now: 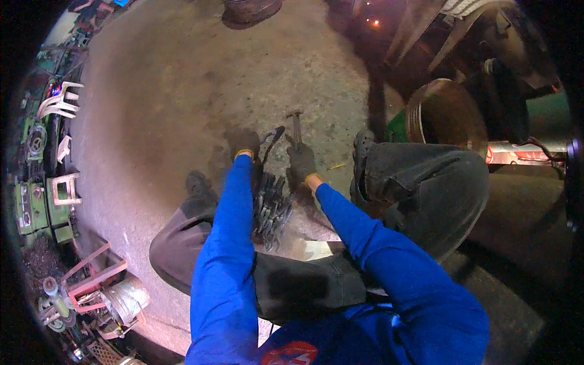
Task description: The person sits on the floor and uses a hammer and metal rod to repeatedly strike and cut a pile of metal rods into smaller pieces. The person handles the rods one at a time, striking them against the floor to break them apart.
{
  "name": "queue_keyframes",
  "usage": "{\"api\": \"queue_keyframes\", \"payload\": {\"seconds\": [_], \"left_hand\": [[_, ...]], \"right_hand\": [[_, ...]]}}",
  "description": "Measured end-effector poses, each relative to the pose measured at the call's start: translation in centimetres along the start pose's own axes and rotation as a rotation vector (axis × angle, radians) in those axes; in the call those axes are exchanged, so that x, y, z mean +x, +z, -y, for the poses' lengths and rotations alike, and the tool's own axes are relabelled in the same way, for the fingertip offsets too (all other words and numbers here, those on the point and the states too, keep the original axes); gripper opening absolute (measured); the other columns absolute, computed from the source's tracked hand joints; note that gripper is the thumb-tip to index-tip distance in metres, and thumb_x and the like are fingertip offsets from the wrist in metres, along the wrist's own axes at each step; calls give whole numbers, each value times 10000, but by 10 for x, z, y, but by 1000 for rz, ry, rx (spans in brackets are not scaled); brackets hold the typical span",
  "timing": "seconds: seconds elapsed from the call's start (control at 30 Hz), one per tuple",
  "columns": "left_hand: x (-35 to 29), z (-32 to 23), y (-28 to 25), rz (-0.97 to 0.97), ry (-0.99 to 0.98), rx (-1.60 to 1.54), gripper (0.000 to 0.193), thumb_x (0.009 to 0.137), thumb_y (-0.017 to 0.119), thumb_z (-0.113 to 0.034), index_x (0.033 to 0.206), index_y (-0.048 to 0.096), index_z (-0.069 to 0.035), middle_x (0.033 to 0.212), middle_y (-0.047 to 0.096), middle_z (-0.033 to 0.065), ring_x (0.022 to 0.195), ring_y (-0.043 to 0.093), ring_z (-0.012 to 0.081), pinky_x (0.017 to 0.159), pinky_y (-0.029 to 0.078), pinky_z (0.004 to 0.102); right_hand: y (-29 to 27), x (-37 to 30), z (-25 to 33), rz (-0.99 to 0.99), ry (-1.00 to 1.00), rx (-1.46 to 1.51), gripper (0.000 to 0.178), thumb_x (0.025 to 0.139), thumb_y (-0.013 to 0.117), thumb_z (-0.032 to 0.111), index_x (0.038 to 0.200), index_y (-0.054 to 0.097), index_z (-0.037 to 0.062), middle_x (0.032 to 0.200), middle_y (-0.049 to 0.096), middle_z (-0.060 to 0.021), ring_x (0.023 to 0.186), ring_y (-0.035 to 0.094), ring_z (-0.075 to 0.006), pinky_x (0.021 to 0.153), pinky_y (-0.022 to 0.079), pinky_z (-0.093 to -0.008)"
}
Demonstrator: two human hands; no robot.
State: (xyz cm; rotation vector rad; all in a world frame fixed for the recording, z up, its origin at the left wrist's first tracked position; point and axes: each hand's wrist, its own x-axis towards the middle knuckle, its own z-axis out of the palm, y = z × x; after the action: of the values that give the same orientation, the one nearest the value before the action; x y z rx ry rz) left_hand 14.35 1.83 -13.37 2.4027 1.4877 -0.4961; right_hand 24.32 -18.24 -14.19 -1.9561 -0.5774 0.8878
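My right hand (pixel 302 161), in a dark glove with a yellow cuff, is closed around the handle of a hammer (pixel 296 128); its head points away from me. To the left, my left hand (pixel 244 142), also in a dark glove, looks closed and rounded low over the floor; what its fingers hold is hidden in shadow. A dark, curved metal piece (pixel 274 137) lies close against its right side. Between my forearms, nearer to me, is a pile of similar dark metal pieces (pixel 272 204) on the floor.
My legs (pixel 426 188) are bent on both sides of the pile. A large open drum (pixel 420 115) stands at the right. White plastic chairs (pixel 61 102) and a red metal frame (pixel 97 277) line the left. A round dark object (pixel 250 11) sits far ahead on the concrete floor (pixel 176 79).
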Motion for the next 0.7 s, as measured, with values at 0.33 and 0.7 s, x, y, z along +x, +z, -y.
{"api": "queue_keyframes", "payload": {"seconds": [0.33,0.7], "left_hand": [[-25,-1,-10,-207,-84,349,479,1005,421,-384,1369,566,-109,1473,493,207,1318,496,449,1117,357,583],[-61,8,-10,-228,-137,1,517,1002,474,-209,1491,424,-49,1566,358,248,1431,388,389,1165,336,481]], "right_hand": [[9,7,9,109,-136,-108,566,887,591,496,929,665,-63,806,677,-279,750,652,-433,704,484,-513],[3,-4,32,128,52,-2,419,850,639,378,995,688,-11,944,700,-282,909,676,-456,809,525,-504]]}}
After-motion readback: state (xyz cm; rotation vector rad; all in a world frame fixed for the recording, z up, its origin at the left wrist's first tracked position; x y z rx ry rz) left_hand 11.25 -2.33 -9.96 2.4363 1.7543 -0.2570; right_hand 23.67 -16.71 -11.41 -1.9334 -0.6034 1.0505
